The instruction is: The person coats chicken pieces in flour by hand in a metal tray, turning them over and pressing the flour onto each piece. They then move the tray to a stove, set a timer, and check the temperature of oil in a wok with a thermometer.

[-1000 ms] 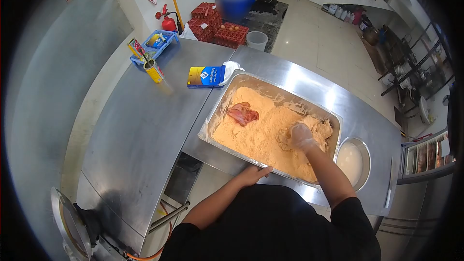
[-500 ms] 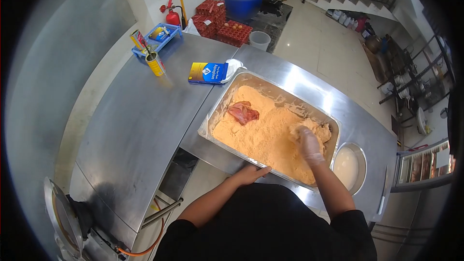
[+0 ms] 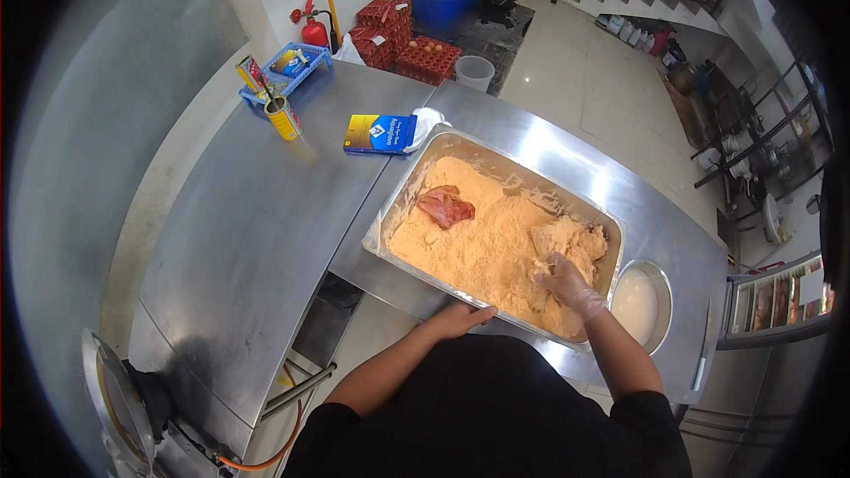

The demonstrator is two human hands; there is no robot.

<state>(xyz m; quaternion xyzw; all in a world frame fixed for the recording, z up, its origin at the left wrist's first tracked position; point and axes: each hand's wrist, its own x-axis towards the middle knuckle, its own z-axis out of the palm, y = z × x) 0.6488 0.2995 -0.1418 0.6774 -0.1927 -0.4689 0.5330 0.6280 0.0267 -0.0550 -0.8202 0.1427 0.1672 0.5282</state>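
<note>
The right hand [image 3: 571, 286] is half-curling at soft, bottom-scoopable flour [image 3: 491, 243], grip unclear; the left hand [image 3: 459, 319] is clasping the pan [image 3: 425, 277].

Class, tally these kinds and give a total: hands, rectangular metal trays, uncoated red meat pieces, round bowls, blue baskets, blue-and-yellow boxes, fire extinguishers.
Hands: 2 (left hand, right hand)
Metal tray: 1
Uncoated meat piece: 1
Round bowl: 1
Blue basket: 1
Blue-and-yellow boxes: 2 (table box, basket box)
Fire extinguisher: 1
Total: 9
</note>
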